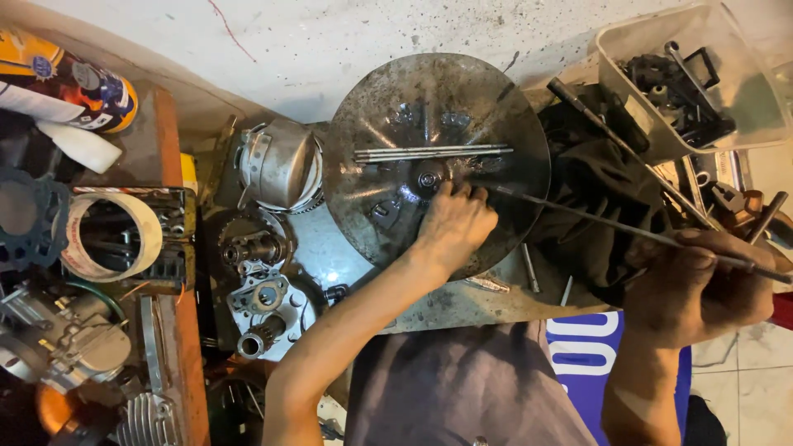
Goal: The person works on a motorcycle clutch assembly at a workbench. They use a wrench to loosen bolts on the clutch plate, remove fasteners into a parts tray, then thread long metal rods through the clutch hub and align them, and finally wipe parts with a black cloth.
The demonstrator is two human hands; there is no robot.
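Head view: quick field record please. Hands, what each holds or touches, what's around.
left hand: fingertips pressed on the round metal pan, near its centre
right hand: gripping a long thin rod that runs toward the pan's centre
in pan: bundle of thin rods lying across it, small metal parts
left of pan: metal engine housing, gear shafts
far left: tape roll
upper right: clear plastic bin with dark parts
beside bin: dark cloth
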